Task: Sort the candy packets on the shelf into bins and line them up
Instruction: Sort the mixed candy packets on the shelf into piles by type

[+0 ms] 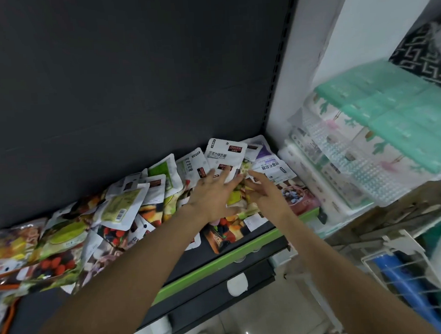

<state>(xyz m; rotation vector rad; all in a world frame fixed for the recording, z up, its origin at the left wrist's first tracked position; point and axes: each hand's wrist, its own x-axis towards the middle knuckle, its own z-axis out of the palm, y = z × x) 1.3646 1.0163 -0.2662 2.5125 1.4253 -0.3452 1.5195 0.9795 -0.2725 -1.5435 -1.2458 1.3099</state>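
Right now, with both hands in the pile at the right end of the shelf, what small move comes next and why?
Probably close the left hand on the white packet under its fingertips and lift it clear. The packets lie overlapped and no bin shows, so singling one out seems first.

This looks like a small shop. Under the fingers [227, 175] and to their left, many candy packets [119, 211] with printed labels and barcodes lie in a heap on a dark retail shelf [245, 245] with a green price rail [220, 265] along its front edge. Behind the fingers stands a dark back panel [131, 82] with a slotted upright [275, 73]. To the right of the fingers, packaged household goods [367, 137] are stacked on another rack.
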